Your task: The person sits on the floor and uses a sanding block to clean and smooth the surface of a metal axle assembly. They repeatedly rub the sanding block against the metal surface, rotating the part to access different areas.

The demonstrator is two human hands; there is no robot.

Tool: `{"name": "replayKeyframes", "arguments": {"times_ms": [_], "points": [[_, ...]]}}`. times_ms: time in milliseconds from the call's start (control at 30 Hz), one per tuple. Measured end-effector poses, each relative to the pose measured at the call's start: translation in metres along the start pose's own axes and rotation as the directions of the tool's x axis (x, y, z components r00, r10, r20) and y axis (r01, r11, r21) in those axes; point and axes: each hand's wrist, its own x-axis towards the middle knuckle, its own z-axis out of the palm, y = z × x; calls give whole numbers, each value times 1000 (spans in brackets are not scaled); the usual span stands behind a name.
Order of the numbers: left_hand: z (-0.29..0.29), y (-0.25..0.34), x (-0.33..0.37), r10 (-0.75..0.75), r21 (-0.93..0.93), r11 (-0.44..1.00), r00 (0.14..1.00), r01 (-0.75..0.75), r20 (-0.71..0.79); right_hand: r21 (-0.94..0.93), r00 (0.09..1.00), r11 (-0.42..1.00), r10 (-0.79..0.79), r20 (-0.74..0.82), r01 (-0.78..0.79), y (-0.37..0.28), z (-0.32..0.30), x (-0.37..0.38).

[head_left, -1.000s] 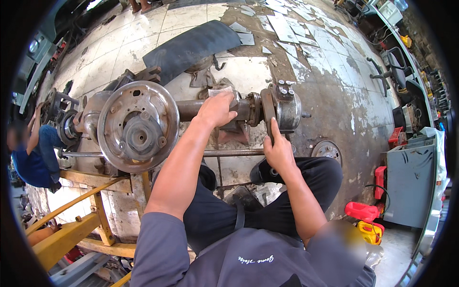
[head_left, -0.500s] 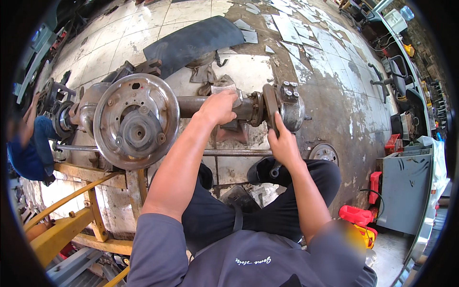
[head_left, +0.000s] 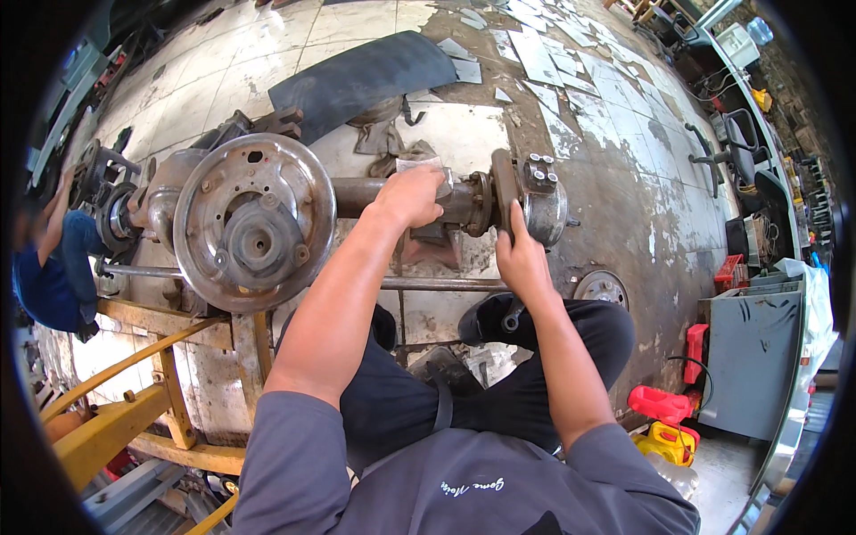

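Note:
A long axle lies crosswise in front of me, its steel tube (head_left: 361,194) running to a round hub end (head_left: 546,210) at the right. My left hand (head_left: 408,198) rests over the tube, fingers closed around a small pale greyish sheet (head_left: 421,166), whose material I cannot make out. Beside the hub end, my right hand (head_left: 524,263) grips the lower end of a curved brown metal piece (head_left: 504,178) that looks like a brake shoe. A large round backing plate (head_left: 198,201) with a hub faces up at the left of the tube.
Yellow metal frame (head_left: 116,437) at the lower left. Another person (head_left: 53,267) sits at far left. A black curved panel (head_left: 366,80) and broken tiles (head_left: 539,58) lie beyond the axle. A round metal disc (head_left: 602,287), red case (head_left: 660,403) and grey cabinet (head_left: 753,357) stand right.
My right hand and the curved brake shoe have shifted slightly away from me. My left hand has stayed nearly in place on the axle tube.

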Motion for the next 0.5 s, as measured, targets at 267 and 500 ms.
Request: {"name": "replayKeyframes", "arguments": {"times_ms": [267,500], "points": [[6,-10,1,47,40,998,999,-46,-26,-98,996,991,-92,-13,90,12,11,-43],[7,-4,-3,30,69,997,999,-29,-12,-65,998,997,-39,-49,36,25,17,-83]]}}
